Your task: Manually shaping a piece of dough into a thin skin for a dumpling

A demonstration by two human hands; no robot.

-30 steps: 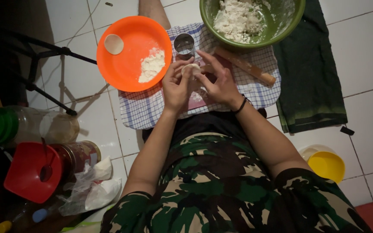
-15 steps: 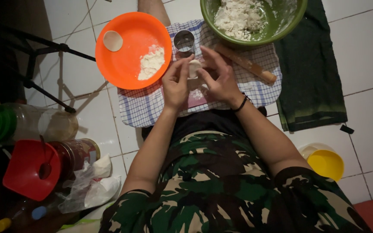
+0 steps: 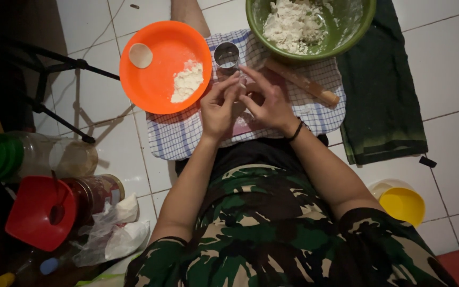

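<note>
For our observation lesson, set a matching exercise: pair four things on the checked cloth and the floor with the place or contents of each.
Things:
1. orange plate
2. green bowl
3. rolling pin
4. yellow bowl

Descriptions:
A. lies on the checked cloth right of the hands
B. on the tiled floor beside the person's right arm
C. holds a flour heap and a small dough disc
D. holds a large mass of crumbly dough

Pairs: 1-C, 2-D, 3-A, 4-B

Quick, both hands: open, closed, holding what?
Left hand: fingers pinched on a small pale piece of dough.
Right hand: fingers curled, touching the same piece; its grip cannot be told.
</note>
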